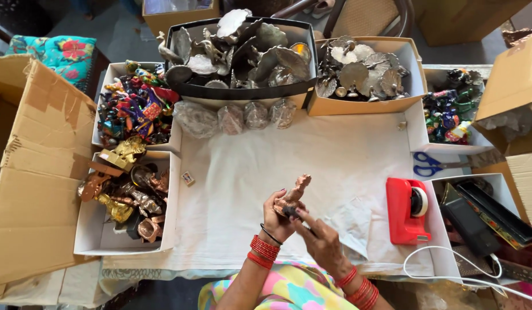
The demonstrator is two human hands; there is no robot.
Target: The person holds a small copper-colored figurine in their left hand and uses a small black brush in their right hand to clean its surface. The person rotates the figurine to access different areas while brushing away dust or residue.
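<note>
I see left hand (pixel 277 217) gripping copper figurine (pixel 293 196) near desk's front edge; right hand (pixel 319 241) fingertips touch its base, grip unclear. Figurine's lower part hidden.

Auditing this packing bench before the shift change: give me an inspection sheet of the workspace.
Surface: white cloth over the table, wrinkled.
Job's things: copper-coloured figurine held in left hand; right hand touches its base.
Clutter: red tape dispenser, blue scissors, four wrapped bundles.
Grippers: both hands bare, red bangles on the wrists.
Cables: white cable at right.
Surroundings: white boxes of figurines, black tray of metal pieces, cardboard carton.
</note>
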